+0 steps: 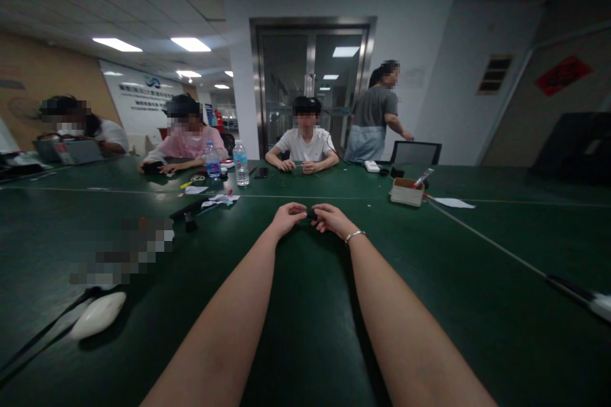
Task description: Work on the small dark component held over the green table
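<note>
Both my arms reach forward over the green table (305,305). A small black object (311,213) is between my fingertips, too small to make out. My left hand (289,219) has its fingers closed at the object's left end. From the other side, my right hand (331,220) pinches the same piece between thumb and fingers; a silver bracelet (355,237) circles that wrist. The two hands are close together, a little above or on the tabletop; the exact height cannot be told.
Water bottles (241,164) stand at the back left, near papers and a black brush (190,222). A small box (407,193) holds a pen at the right. A white rounded object (99,315) lies front left. Three people sit opposite; another stands by a laptop (416,153).
</note>
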### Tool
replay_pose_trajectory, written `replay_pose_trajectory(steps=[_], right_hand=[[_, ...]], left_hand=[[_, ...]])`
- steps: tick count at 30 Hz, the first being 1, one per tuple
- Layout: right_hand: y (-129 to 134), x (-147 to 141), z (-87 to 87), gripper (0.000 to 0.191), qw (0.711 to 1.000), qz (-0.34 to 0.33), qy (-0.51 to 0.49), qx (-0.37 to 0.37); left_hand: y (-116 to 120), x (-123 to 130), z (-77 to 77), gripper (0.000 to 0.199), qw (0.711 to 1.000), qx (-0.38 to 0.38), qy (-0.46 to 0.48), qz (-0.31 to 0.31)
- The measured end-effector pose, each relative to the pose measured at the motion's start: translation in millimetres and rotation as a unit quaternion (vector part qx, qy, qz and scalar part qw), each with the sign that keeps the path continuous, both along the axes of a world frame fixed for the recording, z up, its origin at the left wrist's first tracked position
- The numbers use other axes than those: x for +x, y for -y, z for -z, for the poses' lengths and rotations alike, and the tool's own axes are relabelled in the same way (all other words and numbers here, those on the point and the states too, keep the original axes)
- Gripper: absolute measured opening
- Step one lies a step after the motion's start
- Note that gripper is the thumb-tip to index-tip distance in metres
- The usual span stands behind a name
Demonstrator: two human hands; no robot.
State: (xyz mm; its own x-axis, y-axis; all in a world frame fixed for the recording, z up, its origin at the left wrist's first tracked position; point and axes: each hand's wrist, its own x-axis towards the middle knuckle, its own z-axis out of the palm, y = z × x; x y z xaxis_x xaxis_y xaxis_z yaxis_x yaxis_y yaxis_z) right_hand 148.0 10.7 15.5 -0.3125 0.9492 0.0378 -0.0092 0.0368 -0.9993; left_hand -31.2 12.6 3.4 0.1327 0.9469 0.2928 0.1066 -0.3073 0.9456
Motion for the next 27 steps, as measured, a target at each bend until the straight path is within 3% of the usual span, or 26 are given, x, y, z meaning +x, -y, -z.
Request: replay_pose_trajectory(steps=[3,4,9,13,19,23,27], right_hand=[[-0.3,1.7,0.6,0.057,0.999,-0.008,-0.04,0.018],[-0.6,1.9,1.0,0.058,0.999,-0.004,-0.045,0.014],[-3.5,-0.9,2.6,0.026,1.0,0.004,0.015,-0.005],[-2.5,0.1,1.6,0.054,1.0,-0.009,-0.025,0.017],[-3.3,-2.1,2.0,0.021,1.0,0.0,0.02,-0.008],[-3.3,-1.7,1.8,0.039,1.0,0.001,-0.017,0.016],[-4.4,-1.4,2.7,0.026,1.0,0.008,0.002,-0.008]], left_hand=[[-1.5,0.4,1.1,0.03,1.0,-0.003,0.006,-0.007],[-1.9,0.5,1.6,0.03,1.0,-0.004,0.008,-0.007],[-2.7,0.8,3.2,0.03,1.0,-0.003,0.004,0.005],[-2.6,1.0,3.6,0.029,1.0,-0.007,0.009,0.001],[-2.0,1.6,2.9,0.029,1.0,-0.022,0.017,-0.001],[-0.9,1.3,1.7,0.028,0.999,-0.029,0.028,-0.004],[-0.7,1.4,1.7,0.027,0.999,-0.022,0.022,-0.001]])
